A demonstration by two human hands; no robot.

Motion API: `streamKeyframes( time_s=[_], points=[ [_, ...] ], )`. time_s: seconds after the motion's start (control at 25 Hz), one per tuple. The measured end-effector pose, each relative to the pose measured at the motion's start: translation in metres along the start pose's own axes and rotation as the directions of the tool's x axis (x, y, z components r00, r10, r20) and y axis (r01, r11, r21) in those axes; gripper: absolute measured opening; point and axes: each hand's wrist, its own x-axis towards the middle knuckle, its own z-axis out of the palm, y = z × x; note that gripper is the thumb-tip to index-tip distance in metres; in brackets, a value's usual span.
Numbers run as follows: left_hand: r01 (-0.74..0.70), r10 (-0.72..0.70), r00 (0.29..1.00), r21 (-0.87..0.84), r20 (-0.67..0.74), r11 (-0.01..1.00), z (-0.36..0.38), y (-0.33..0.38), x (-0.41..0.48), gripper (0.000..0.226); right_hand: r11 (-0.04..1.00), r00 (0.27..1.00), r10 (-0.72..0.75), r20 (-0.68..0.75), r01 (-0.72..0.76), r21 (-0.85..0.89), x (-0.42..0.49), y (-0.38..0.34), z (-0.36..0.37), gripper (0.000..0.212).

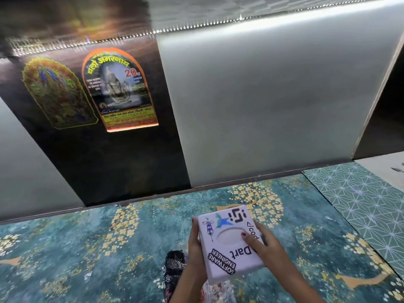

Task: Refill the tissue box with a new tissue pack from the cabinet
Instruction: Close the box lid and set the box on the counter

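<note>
cabinet shut, straight ahead beyond box | box – slot up, long axis toward you, above mat | left hand clasps its left side, right hand flat on top – free one for the door

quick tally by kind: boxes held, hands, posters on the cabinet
tissue box: 1
hands: 2, left hand and right hand
posters: 2, peacock poster and arched poster
total: 5
</note>
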Motion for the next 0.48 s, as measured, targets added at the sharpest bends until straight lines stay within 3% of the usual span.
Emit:
streamKeyframes(
  time_s=[0.08, 0.16, 0.24, 0.36, 0.48],
  points=[
    [0.047, -0.027, 0.984, 0.114, -0.177, 0.992, -0.006, 0.01, 0.009, 0.075, 0.987, 0.991, 0.131, 0.03, -0.133, 0.094, 0.025, 0.009, 0.002, 0.039],
    [0.134, -0.003, 0.905, 0.279, -0.426, 0.951, -0.023, 0.019, 0.023, 0.06, 0.977, 0.979, 0.186, -0.078, -0.176, 0.117, 0.056, 0.015, 0.003, 0.043],
    [0.231, 0.066, 0.818, 0.432, -0.571, 0.872, -0.038, 0.03, 0.03, 0.041, 0.979, 0.966, 0.189, -0.179, -0.171, 0.113, 0.087, 0.017, 0.008, 0.05],
    [0.271, 0.109, 0.807, 0.529, -0.58, 0.804, -0.05, 0.047, 0.032, 0.023, 0.99, 0.954, 0.139, -0.267, -0.139, 0.02, 0.133, 0.014, 0.017, 0.05],
    [0.305, 0.116, 0.808, 0.578, -0.578, 0.757, -0.052, 0.061, 0.039, 0.016, 0.992, 0.96, 0.114, -0.255, -0.126, -0.031, 0.177, 0.007, 0.028, 0.045]
  ],
)
